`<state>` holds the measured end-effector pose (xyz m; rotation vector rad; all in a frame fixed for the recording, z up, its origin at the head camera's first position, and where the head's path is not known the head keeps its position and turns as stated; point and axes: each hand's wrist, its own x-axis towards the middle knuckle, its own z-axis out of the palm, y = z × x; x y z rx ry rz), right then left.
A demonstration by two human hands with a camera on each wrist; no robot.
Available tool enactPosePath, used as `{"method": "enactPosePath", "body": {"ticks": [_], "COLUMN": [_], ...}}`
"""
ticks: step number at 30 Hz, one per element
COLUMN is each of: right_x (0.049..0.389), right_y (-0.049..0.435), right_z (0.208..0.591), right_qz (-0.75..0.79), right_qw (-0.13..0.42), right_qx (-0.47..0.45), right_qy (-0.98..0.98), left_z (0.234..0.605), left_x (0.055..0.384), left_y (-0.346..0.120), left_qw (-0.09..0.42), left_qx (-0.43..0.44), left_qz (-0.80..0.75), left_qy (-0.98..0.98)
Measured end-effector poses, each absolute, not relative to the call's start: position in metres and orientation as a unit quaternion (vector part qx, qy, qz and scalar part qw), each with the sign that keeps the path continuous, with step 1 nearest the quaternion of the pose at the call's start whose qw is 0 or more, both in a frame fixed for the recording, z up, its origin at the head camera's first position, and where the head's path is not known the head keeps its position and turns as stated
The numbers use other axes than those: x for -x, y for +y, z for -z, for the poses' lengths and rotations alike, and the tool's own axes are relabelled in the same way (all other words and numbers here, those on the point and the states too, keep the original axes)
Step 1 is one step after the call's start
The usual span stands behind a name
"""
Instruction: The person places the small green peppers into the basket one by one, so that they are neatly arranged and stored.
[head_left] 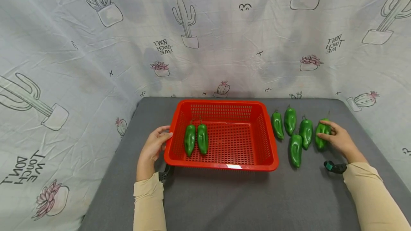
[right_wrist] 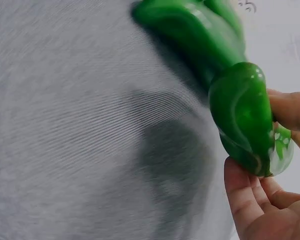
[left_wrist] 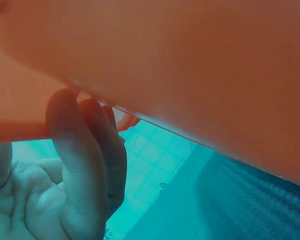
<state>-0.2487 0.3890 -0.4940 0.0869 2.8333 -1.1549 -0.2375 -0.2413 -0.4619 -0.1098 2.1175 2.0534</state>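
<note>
My left hand (head_left: 155, 144) holds the left rim of a red plastic basket (head_left: 221, 167), thumb on the rim. The left wrist view shows its fingers (left_wrist: 85, 160) bent up against the basket's orange-looking side (left_wrist: 190, 65). Two green peppers (head_left: 189, 140) lie side by side in the basket's left part, stems pointing away. At the far right, my right hand (head_left: 341, 141) pinches another green pepper (right_wrist: 242, 117) between thumb and fingers, the blunt end facing the right wrist camera. More peppers (head_left: 306, 133) lie just left of that hand.
Several green peppers (head_left: 295, 150) lie loose on the grey tabletop (head_left: 240, 202) between the basket and my right hand. A white cloth (head_left: 221, 63) printed with cacti hangs behind the table and along its sides.
</note>
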Motion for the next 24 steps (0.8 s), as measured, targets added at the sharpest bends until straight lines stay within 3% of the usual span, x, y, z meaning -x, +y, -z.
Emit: {"method": "enactPosePath", "body": {"ticks": [24], "right_x": [0.249], "right_y": [0.343], "right_z": [0.421], "right_qz": [0.391], "right_qw": [-0.014], "right_qx": [0.038], "right_qy": [0.92], "left_z": [0.459], "left_x": [0.235], "left_y": [-0.239], "left_qw": [0.086], "left_qx": [0.04], "left_qz": [-0.691], "left_qy": [0.717]}}
